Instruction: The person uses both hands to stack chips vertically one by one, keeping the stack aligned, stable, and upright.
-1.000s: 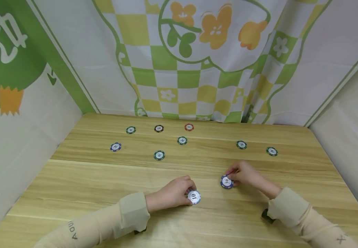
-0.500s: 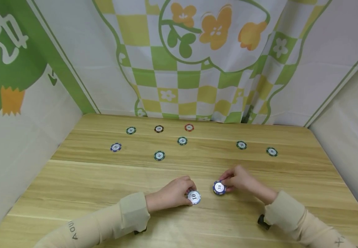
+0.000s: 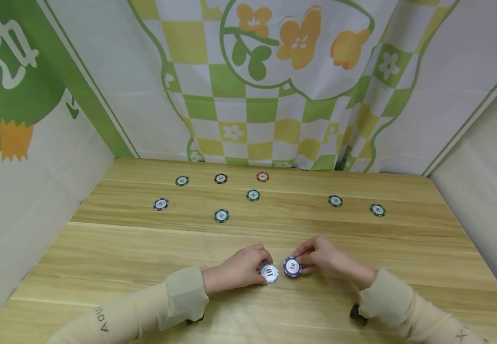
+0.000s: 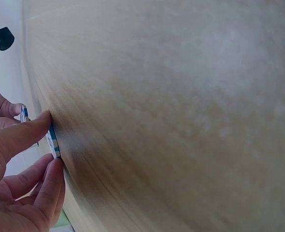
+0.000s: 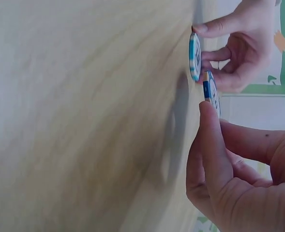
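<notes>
Tabletop [image 3: 145,248], chip [image 3: 269,274] pinched in each hand [image 3: 242,267]

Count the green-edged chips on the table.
5: back-left chip, beside the black chip; middle chip; front chip, left of it; inner right chip; outer right chip. Any beneath the left hand or right hand would be hidden.

Only a narrow gap separates the light-blue chip [image 3: 270,274] in the left hand [image 3: 241,268] from the dark-blue chip [image 3: 292,267] in the right hand [image 3: 322,257]. Wide tabletop [image 3: 429,263] offers passage farther left and right; the far curtain [image 3: 260,110] bars the way.
</notes>
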The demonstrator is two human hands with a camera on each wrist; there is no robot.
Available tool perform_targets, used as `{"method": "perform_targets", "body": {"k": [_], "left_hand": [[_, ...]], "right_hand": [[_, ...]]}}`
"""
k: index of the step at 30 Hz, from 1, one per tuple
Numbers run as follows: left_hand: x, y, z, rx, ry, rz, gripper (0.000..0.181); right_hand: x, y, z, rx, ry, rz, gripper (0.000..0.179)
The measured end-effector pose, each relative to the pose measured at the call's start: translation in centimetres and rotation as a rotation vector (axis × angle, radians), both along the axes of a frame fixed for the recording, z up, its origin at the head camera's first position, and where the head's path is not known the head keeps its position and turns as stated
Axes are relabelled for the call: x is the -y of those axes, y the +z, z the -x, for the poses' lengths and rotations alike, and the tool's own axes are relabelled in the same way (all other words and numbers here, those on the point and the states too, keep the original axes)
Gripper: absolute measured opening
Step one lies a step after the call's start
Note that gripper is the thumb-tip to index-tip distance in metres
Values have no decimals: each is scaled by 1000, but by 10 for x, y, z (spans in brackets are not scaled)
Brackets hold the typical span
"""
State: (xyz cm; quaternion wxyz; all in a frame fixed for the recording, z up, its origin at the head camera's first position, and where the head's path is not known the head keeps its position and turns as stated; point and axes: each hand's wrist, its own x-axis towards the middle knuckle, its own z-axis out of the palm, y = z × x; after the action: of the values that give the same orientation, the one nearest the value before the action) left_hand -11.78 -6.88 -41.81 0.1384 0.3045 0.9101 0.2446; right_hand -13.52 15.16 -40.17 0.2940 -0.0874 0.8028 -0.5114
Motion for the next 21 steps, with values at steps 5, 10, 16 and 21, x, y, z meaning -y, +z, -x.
{"method": "perform_targets", "body": {"k": [5,10,16,21], "left_hand": [[0,0,0,-6,0,11,35],[0,0,1,-13,-4,14,34],[0,-1,1,-19,-10,6,34],[1,-1,1,-24,-16,0,35]], "right_hand": [[8,-5,-4,32,-16,39,17],[13,-7,-7,58,-36,30,17],[19,-7,-9,53,-31,29,17],[24,-8,-11,59,-60,39,17]]}}
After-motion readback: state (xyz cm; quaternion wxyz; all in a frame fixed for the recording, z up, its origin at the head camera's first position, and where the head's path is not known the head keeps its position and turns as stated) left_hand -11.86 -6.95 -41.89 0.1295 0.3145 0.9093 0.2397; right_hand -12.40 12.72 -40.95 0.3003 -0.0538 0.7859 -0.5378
